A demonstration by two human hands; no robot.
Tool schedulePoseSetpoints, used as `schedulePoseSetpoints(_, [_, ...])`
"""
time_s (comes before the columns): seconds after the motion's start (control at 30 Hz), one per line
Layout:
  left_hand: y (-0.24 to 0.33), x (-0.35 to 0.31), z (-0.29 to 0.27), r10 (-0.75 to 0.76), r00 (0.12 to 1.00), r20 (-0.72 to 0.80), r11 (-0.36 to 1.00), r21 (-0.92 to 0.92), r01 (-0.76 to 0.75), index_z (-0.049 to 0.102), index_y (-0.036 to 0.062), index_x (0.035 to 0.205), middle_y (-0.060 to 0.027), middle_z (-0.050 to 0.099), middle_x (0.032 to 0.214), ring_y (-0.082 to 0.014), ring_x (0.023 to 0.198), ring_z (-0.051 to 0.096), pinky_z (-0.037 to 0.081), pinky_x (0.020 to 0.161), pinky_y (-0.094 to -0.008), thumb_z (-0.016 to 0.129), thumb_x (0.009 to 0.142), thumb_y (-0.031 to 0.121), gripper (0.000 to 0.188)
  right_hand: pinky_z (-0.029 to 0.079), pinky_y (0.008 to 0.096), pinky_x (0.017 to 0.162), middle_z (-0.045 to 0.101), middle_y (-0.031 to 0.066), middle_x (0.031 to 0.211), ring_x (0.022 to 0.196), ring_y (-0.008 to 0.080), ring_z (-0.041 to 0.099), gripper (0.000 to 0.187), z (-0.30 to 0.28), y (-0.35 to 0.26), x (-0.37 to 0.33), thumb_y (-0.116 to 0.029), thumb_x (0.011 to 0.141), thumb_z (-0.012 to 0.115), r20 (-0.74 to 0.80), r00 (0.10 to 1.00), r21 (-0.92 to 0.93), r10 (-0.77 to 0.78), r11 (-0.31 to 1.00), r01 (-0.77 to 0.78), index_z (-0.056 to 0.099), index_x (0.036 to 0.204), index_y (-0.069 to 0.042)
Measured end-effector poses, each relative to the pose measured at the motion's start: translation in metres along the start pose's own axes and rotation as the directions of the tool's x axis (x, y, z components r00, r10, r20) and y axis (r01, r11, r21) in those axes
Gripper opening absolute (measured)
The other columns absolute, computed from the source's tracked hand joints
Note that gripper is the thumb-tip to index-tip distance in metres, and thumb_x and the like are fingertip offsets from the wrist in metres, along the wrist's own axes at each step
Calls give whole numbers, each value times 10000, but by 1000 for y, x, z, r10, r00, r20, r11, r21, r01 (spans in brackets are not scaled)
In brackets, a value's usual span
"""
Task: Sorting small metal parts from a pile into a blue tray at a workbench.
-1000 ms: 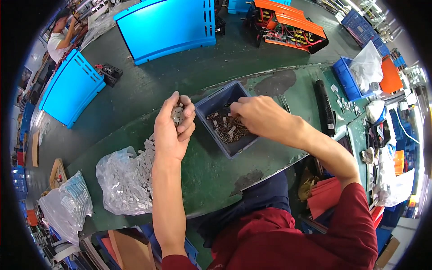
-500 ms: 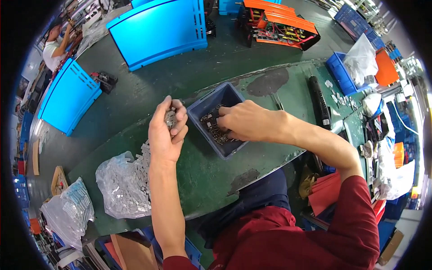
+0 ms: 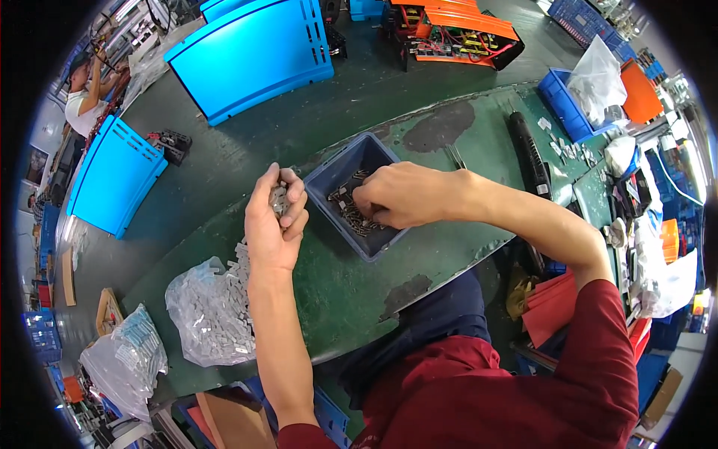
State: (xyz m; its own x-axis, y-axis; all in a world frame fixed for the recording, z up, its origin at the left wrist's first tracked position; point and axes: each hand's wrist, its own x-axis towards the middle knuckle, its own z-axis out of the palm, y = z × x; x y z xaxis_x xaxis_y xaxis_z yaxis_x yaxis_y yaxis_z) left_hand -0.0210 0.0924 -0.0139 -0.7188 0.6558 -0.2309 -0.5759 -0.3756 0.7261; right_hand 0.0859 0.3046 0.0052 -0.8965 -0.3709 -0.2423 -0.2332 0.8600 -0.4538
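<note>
My left hand is raised palm up beside a blue-grey plastic bin, its fingers curled around several small grey metal-looking pieces. Inside the bin lies a heap of small screws. My right hand reaches over the bin's right wall, fingers bent together at the screws. Whatever is between those fingertips is hidden. Near my left forearm, a clear plastic bag spills small light-grey rectangular blocks onto the green tabletop.
A black powered screwdriver and metal tweezers lie to the right. Beyond them stands a blue bin with a plastic bag. Blue panels and an orange-cased device occupy the far side. Another bag sits left.
My right hand has lifted slightly and its fingers are drawn closer together above the screws. My left hand stays nearly still around the pieces. The whole view has shifted a little.
</note>
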Motion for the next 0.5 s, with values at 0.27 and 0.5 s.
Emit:
schedulePoseSetpoints(0.27, [1,-2,1,-26,1000,-7,999,-34,25,568,58,944,3,504,735,-21,462,320,193,360,-194,511,1066,269,251,522,469,753,632,153,943,861,374,661,114,9,-2,-5,-99,905,642,-190,974,-60,-122,992,112,653,977,-11])
schedulePoseSetpoints(0.5, [-1,2,-3,-7,999,35,999,-37,8,612,57,956,-2,553,734,-26,465,358,204,373,-186,559,1039,301,263,529,479,769,637,171,937,892,386,666,129,25,2,-7,-110,890,658,-172,982,-202,-75,979,39,647,955,1])
